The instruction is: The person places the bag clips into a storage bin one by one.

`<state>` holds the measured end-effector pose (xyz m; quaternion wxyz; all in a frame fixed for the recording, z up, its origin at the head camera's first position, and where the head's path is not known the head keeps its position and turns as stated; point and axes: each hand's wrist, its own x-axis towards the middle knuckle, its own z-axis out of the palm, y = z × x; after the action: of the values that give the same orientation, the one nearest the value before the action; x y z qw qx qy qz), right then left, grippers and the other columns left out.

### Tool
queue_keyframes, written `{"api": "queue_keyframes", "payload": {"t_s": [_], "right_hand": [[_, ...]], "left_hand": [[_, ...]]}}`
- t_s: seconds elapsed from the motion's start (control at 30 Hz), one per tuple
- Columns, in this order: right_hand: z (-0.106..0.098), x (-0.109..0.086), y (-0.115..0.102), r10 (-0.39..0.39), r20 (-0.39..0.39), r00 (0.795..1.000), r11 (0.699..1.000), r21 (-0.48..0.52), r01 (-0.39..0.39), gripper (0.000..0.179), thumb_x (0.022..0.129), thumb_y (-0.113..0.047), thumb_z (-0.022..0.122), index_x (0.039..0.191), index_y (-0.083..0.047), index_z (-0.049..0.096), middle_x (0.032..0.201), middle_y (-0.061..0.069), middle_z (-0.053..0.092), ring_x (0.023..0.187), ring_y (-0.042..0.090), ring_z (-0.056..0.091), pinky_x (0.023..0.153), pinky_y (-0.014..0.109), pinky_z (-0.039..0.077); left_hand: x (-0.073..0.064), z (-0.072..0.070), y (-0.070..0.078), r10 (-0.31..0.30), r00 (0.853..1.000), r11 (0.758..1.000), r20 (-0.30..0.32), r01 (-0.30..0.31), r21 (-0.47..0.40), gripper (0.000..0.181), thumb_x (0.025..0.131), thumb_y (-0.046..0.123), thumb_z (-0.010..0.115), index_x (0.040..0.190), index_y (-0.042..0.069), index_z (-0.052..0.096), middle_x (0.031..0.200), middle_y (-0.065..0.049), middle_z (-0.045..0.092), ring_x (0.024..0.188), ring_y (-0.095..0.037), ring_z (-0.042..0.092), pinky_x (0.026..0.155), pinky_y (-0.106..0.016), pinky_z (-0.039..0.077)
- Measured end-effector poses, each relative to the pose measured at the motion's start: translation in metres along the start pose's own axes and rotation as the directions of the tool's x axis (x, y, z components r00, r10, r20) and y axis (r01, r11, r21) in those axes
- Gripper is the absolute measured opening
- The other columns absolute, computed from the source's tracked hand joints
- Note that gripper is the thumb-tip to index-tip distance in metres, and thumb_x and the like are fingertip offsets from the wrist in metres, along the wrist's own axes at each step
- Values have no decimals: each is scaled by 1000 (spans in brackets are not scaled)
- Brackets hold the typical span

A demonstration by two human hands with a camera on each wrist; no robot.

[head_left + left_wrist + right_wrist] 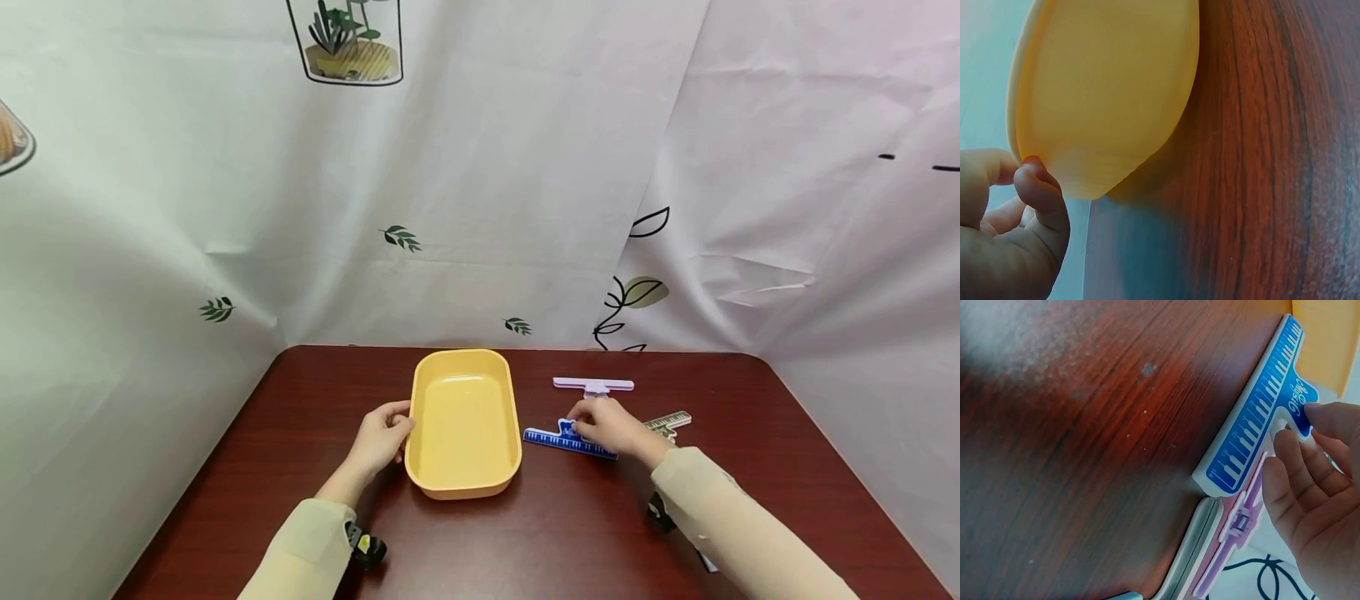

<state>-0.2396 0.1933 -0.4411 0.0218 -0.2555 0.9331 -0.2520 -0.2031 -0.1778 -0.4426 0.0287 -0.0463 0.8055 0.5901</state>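
Right hand [611, 427] right of centre in head view, fingers pinching tab of blue bag clip [558, 439]; right wrist view shows fingertips [1285, 447] closed on tab. Clip flat on dark red table [750, 433], long axis running left-right with slight downward slant to right, left end just beside yellow tray [420, 392]. Tray lies left of clip, near. Left hand [382, 437] grips tray's left rim, thumb and fingers curled on edge. Lilac clip [593, 384] above, third clip [670, 421] to right.
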Motion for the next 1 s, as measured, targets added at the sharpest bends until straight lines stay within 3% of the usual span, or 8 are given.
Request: {"api": "queue_keyframes", "payload": {"t_s": [0.3, 1.0], "right_hand": [[-4, -2, 0, -17, 3, 1000, 1000, 19, 17, 9, 85, -9, 64, 92, -6, 70, 77, -2, 66, 69, 4, 53, 62, 22, 47], [-6, -5, -1, -41, -27, 999, 999, 2, 41, 5, 83, -10, 65, 83, -7, 69, 71, -6, 62, 66, 2, 50, 60, 20, 46]], "left_hand": [[2, -1, -1, -21, 1000, 999, 10, 21, -43, 37, 91, 8, 55, 125, -6, 51, 80, -5, 60, 50, -10, 48, 42, -21, 41], [1, 0, -5, -31, 1000, 999, 7, 31, -34, 36, 92, 10, 54, 125, -5, 51, 78, -4, 57, 52, -10, 48, 43, -22, 41]]}}
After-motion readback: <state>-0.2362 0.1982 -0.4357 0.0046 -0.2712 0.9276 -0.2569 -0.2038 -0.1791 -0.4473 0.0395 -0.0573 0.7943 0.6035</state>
